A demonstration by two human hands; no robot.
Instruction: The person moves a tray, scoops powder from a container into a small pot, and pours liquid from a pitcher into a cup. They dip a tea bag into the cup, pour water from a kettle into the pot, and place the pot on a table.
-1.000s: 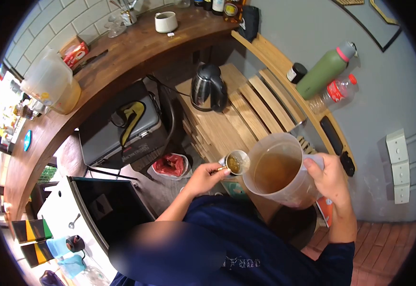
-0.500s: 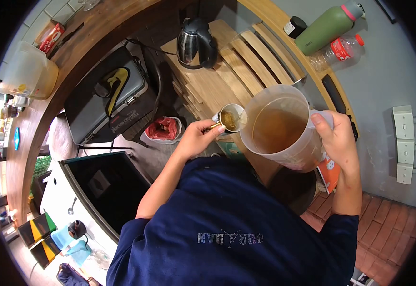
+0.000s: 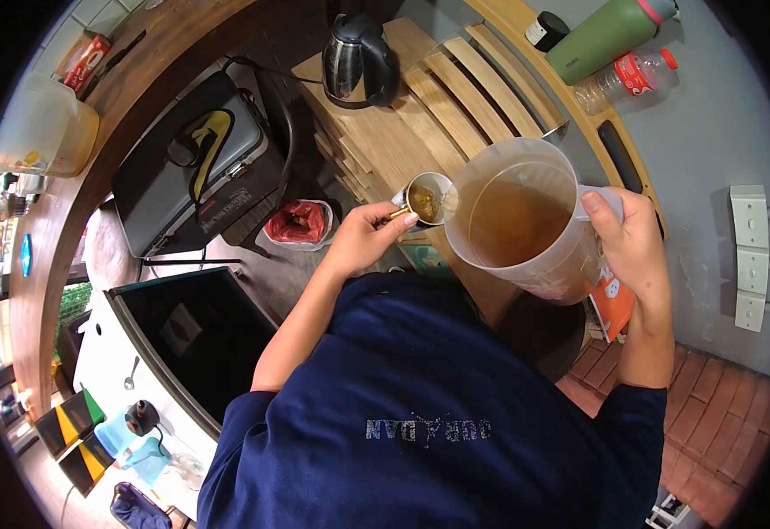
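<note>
My left hand [image 3: 371, 236] is closed on the gold-coloured handle of a small white cup [image 3: 443, 189], which has yellowish-brown liquid in it. Wrapped round the handle of a large translucent plastic pitcher [image 3: 554, 280], my right hand [image 3: 633, 242] keeps it tipped toward the cup. Brown liquid fills much of the pitcher. Its spout is right at the cup's rim, and a pale stream seems to run between them. The far side of the cup is partly hidden by my fingers.
Beyond the cup stands an electric kettle [image 3: 358, 66] on a slatted wooden surface [image 3: 420, 123]. A green bottle [image 3: 601, 42] and a plastic bottle [image 3: 618, 81] lie at the upper right. On the left are a dark case [image 3: 195, 145] and a red-lined bin [image 3: 298, 220].
The view has shifted slightly, so the cup, pitcher and kettle appear a little higher. Both hands keep their holds, and the pitcher stays tilted at the cup.
</note>
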